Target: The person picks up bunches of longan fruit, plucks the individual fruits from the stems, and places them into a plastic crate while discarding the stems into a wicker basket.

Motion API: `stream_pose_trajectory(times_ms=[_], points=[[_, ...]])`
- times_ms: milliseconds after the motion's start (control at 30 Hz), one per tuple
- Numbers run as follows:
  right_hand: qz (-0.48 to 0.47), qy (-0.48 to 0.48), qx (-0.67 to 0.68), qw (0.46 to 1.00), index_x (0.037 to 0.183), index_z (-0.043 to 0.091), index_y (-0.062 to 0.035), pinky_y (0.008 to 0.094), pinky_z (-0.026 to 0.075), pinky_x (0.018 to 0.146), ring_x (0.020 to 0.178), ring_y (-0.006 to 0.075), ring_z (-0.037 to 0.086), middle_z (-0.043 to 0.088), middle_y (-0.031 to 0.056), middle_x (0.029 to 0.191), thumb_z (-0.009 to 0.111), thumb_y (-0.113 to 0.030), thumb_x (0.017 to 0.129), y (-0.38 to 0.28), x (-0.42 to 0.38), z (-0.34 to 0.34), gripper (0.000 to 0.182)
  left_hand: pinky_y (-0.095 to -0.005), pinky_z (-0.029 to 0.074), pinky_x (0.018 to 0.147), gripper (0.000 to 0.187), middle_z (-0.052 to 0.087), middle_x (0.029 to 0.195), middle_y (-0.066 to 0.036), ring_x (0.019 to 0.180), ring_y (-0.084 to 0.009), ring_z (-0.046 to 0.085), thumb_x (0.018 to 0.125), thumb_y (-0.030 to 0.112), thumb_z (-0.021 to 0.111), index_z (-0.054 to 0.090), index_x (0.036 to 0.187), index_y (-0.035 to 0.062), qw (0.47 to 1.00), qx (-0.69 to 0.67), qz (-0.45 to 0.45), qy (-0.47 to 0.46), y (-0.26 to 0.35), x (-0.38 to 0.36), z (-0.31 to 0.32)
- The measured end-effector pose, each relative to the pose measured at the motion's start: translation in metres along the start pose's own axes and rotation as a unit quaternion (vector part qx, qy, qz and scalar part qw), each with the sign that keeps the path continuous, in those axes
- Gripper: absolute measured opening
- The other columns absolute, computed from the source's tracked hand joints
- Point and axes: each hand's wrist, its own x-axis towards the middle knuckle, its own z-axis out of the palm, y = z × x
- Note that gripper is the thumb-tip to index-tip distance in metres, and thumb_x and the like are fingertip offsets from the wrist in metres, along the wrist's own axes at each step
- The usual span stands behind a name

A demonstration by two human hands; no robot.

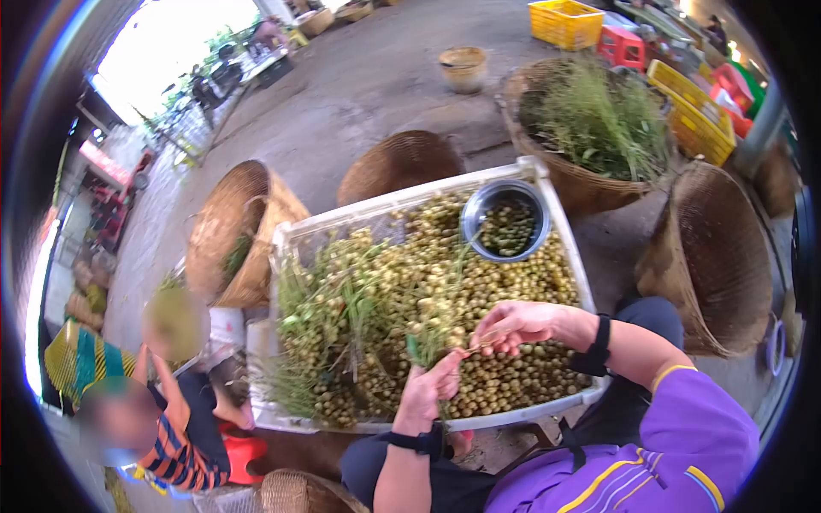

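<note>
while the white crate (560, 224) full of small green-yellow fruit (513, 282) sits in front of the person, both hands work just above its near rim. the left hand (430, 386) has its grip wrapped narrow around a bunch of stems (428, 338), whose long axis runs up and away from the fist toward the middle of the crate, green stalks and fruit fanning out beyond it. the right hand (516, 325) hovers just beside the bunch, on the side of the crate's right wall, its grip pinched shut on a thin stalk end (479, 344) that leads back to the left fist; it is the nearer hand to the loose fruit. a metal bowl (505, 221) with a few fruits rests on the pile at the crate's far right corner, well apart from both hands. woven baskets (714, 256) stand around the crate on the floor, and another person in a striped top (180, 436) sits off the crate's left side.
</note>
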Motion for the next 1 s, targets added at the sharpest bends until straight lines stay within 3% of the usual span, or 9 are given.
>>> stream_pose_trajectory(times_ms=[167,300,400,500,667,800,900,1000], points=[[-0.028,0.042,0.048,0.998,0.105,0.056,0.0009,0.0233,0.053,0.053,0.066,0.0114,0.062,0.063,0.0078,0.086,0.054,-0.016,0.085,0.009,0.010,-0.023,0.026,-0.0205,0.019,0.038,0.019,0.033,0.053,0.008,0.041,-0.0031,0.028,0.089,0.018,0.056,0.056,0.097,0.0007,1.000,0.004,-0.009,-0.029,0.004,-0.002,-0.003],[-0.050,0.062,0.001,0.997,0.115,0.046,0.0051,0.0247,0.053,0.055,0.075,0.0166,0.062,0.062,0.0093,0.090,0.058,-0.025,0.087,-0.007,0.005,0.023,0.043,-0.0200,0.016,0.037,0.016,0.033,0.052,0.009,0.040,-0.0013,0.027,0.089,0.020,0.056,0.058,0.092,0.0041,0.999,0.023,-0.014,-0.035,0.000,0.001,0.003],[-0.080,0.075,-0.142,0.984,0.106,0.050,0.0018,0.0218,0.048,0.053,0.070,0.0106,0.058,0.060,0.0050,0.082,0.062,-0.033,0.085,0.001,0.011,0.027,0.042,-0.0200,0.015,0.037,0.017,0.032,0.052,0.010,0.040,-0.0003,0.026,0.089,0.021,0.056,0.059,0.093,0.0046,0.997,0.026,-0.035,-0.058,-0.005,0.003,0.005],[-0.090,0.088,-0.150,0.981,0.096,0.053,-0.0018,0.0203,0.044,0.048,0.061,0.0074,0.053,0.056,0.0007,0.072,0.059,-0.036,0.086,0.008,0.011,0.033,0.036,-0.0202,0.015,0.037,0.019,0.030,0.052,0.010,0.039,-0.0006,0.025,0.090,0.023,0.056,0.060,0.092,0.0049,0.996,0.019,-0.031,-0.082,-0.008,0.002,0.006],[-0.079,0.159,-0.254,0.951,0.092,0.052,-0.0044,0.0194,0.040,0.045,0.055,0.0058,0.049,0.054,-0.0012,0.069,0.053,-0.029,0.091,0.010,0.008,0.042,0.024,-0.0202,0.015,0.036,0.018,0.030,0.052,0.010,0.038,-0.0004,0.025,0.090,0.023,0.055,0.059,0.088,0.0057,0.997,0.034,-0.023,-0.060,-0.008,0.002,0.009],[-0.111,0.153,-0.253,0.949,0.088,0.053,-0.0042,0.0205,0.039,0.046,0.053,0.0064,0.048,0.055,-0.0005,0.070,0.053,-0.027,0.091,0.011,0.008,0.038,0.023,-0.0205,0.016,0.036,0.024,0.029,0.051,0.009,0.038,-0.0016,0.024,0.092,0.026,0.051,0.051,0.075,0.0085,0.998,0.008,-0.024,-0.061,-0.011,0.004,0.005],[-0.050,0.114,-0.218,0.968,0.084,0.054,-0.0037,0.0217,0.040,0.047,0.053,0.0070,0.049,0.055,0.0003,0.068,0.053,-0.027,0.091,-0.003,0.004,0.030,0.025,-0.0205,0.017,0.035,0.030,0.029,0.050,0.009,0.037,-0.0026,0.023,0.093,0.027,0.047,0.045,0.069,0.0105,0.996,-0.004,-0.043,-0.081,-0.017,0.010,-0.001],[-0.032,0.108,-0.448,0.887,0.084,0.057,-0.0016,0.0229,0.042,0.048,0.055,0.0072,0.051,0.056,0.0016,0.065,0.052,-0.030,0.091,-0.023,-0.011,0.042,0.029,-0.0204,0.017,0.035,0.032,0.028,0.049,0.009,0.037,-0.0031,0.023,0.094,0.029,0.045,0.043,0.067,0.0120,0.995,0.006,-0.060,-0.082,-0.025,0.014,-0.003]])
